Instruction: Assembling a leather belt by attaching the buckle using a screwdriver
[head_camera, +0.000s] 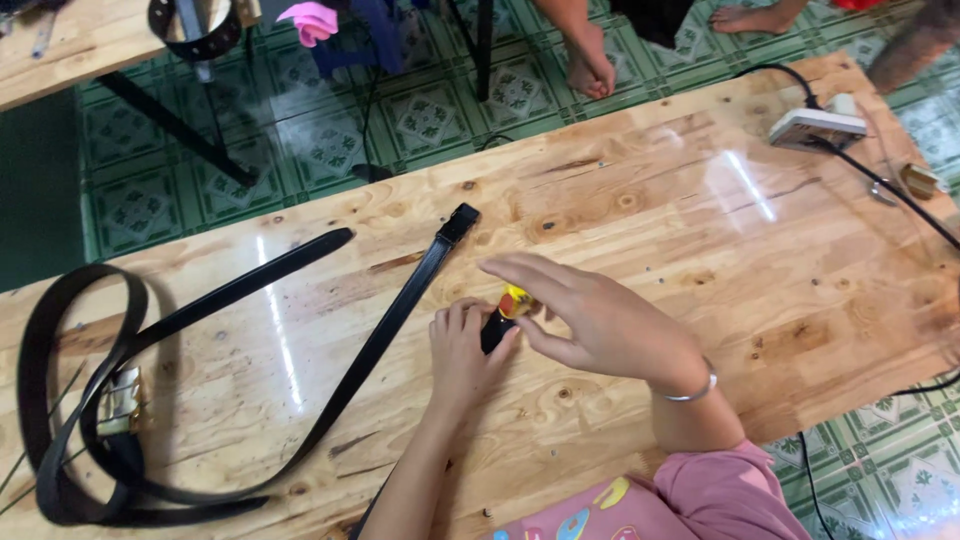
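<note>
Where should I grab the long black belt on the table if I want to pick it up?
Take the black belt by its straight middle stretch, coming down from above and pinching across its narrow width. It lies flat on the wooden table, so its edges are probably the easiest to catch. That part is clear of the left hand, the right hand and the loops by the buckle.

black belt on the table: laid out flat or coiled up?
Laid out, not coiled: the black belt runs in a long strip across the wooden table, looping only at the left end by its buckle.
</note>
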